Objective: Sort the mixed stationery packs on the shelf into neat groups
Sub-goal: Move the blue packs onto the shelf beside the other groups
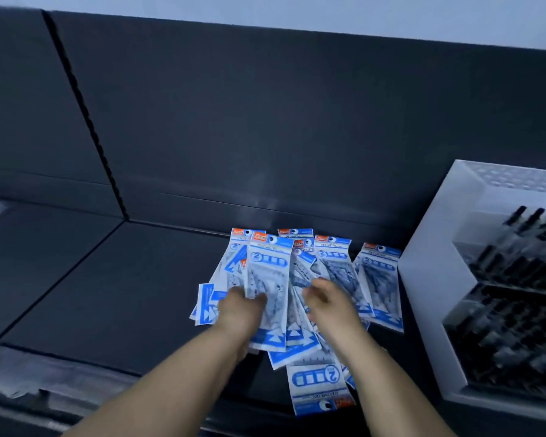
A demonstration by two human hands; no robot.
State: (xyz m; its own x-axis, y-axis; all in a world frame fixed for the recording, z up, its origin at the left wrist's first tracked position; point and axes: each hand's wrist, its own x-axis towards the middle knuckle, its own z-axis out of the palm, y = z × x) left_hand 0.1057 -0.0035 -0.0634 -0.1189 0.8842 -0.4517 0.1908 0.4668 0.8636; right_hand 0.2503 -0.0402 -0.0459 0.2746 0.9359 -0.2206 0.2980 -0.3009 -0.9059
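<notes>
The packs (334, 266) lay fanned by the back edge of the shelf (108, 294), just beside a white bin (429, 279). The left hand (240, 305) pinched the top pack (268, 272). The right hand (327, 299) rested on others, its grip too blurred to tell. It would be better to align the tops before stacking.

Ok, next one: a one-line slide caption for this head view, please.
Left hand grips one blue-and-white pack from a loose heap on the dark shelf; right hand reaches into the heap.
</notes>
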